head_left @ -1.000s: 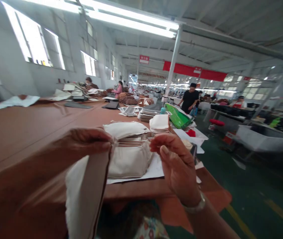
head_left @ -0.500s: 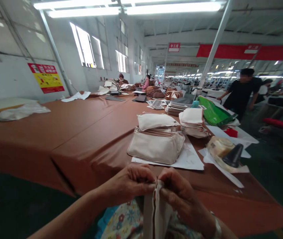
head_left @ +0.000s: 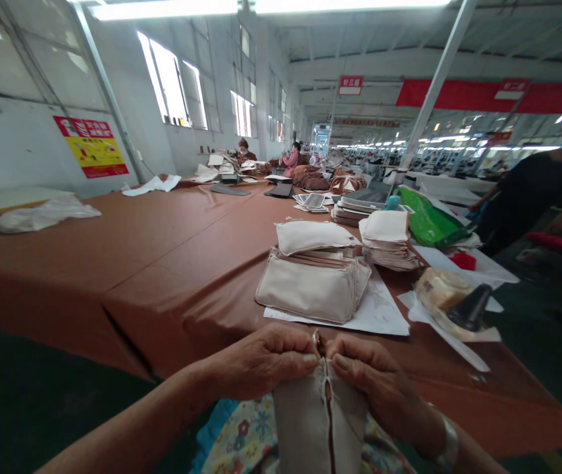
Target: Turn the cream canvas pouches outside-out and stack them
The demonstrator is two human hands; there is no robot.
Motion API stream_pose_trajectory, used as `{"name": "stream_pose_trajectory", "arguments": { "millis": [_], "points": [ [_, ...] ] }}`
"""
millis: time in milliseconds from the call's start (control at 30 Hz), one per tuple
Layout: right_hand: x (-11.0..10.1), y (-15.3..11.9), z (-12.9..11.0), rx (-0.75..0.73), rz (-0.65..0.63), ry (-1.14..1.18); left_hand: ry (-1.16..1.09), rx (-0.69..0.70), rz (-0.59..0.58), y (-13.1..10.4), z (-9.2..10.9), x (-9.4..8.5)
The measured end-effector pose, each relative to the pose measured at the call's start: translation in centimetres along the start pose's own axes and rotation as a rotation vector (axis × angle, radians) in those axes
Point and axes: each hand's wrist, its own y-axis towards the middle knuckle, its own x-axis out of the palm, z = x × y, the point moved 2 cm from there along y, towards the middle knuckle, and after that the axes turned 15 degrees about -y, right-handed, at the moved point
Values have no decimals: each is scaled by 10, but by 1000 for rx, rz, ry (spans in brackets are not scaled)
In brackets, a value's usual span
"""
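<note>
Both hands pinch the top of one beige cloth pouch (head_left: 318,421).
I see left hand (head_left: 266,362) and right hand (head_left: 377,385) side by side, fingers clamped on its top edge — it hangs straight down between them.

Stacked cream pouches (head_left: 313,286) lie on the brown table (head_left: 162,243) beside a green bag (head_left: 426,224).

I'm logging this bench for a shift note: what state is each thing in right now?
Left hand: pinching the pouch's top edge.
Right hand: pinching the same edge from the other side.
Pouch: held upright, its middle seam parted.
Pouch stack: piled on white paper, untouched.
Second stack: piled, untouched.
Green bag: lying flat.
Black cone: tilted on wrapping.
</note>
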Motion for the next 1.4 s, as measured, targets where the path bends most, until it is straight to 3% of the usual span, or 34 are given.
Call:
{"name": "stream_pose_trajectory", "arguments": {
  "millis": [233, 433, 633, 967, 1167, 1400],
  "points": [
    [-5, -1, -6, -25, 31, -157, -124, -1, 111, 13, -10, 4],
    [-12, -2, -1, -12, 31, -178, -251, -81, 118, 19, -14, 5],
    [-10, 2, -16, -62, 23, -271, -280, -80, 151, 24, -12, 9],
    [-15, 6, -7, 61, -14, -43, -311, -115, 262, 31, -22, 13],
    [-10, 7, -7, 77, 73, -86, -110, -88, 198, 31, -22, 7],
    [-16, 3, -7, 95, 120, -208, 227, -105, 241, 27, -18, 13]
  ]
}}
